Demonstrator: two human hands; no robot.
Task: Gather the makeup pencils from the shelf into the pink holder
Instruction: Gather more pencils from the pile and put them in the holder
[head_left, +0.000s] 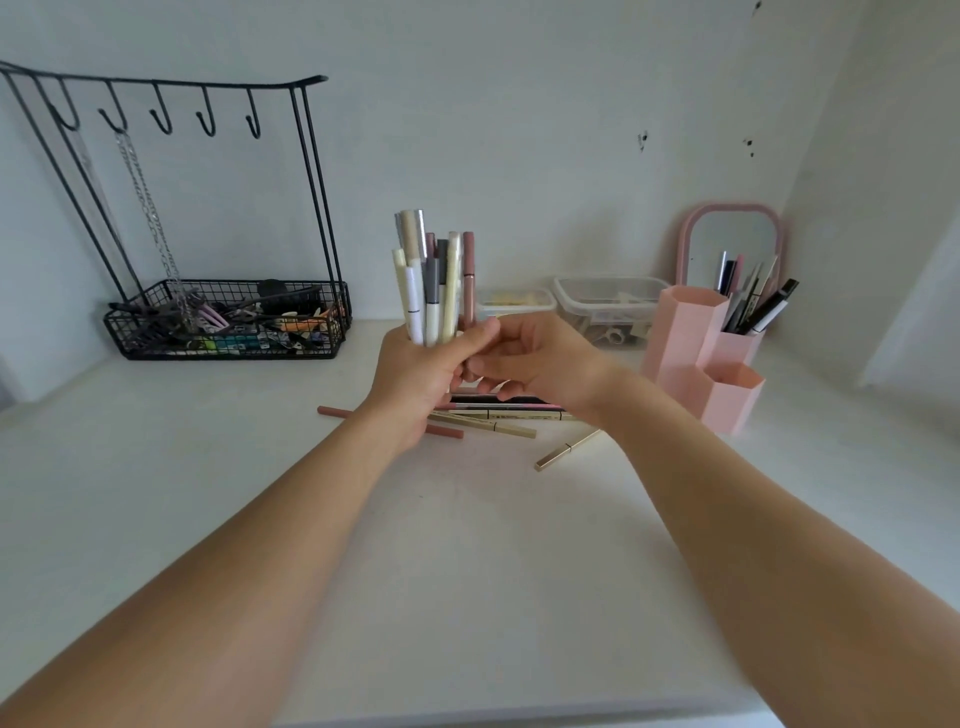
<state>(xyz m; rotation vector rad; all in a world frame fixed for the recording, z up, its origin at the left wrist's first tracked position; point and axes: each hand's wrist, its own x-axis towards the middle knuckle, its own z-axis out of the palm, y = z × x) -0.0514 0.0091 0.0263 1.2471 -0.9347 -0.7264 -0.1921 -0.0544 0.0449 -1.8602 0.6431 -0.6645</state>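
Pink holder (685, 332), three hexagonal cups, stands right on the shelf (208, 493); its rear cup holds several pencils. Left hand (415, 374) grips a bundle (431, 280) of about eight pencils, long axes upright. Right hand (540, 358) pinches the bundle's lower end. About six loose pencils (498, 415) lie flat beneath the hands, mostly left-to-right.

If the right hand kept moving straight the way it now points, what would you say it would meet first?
The right hand points leftward, its fingertips already at the bundle of makeup pencils gripped upright by the left hand. It would meet that bundle and the left hand's fingers first; whether they already touch is unclear.
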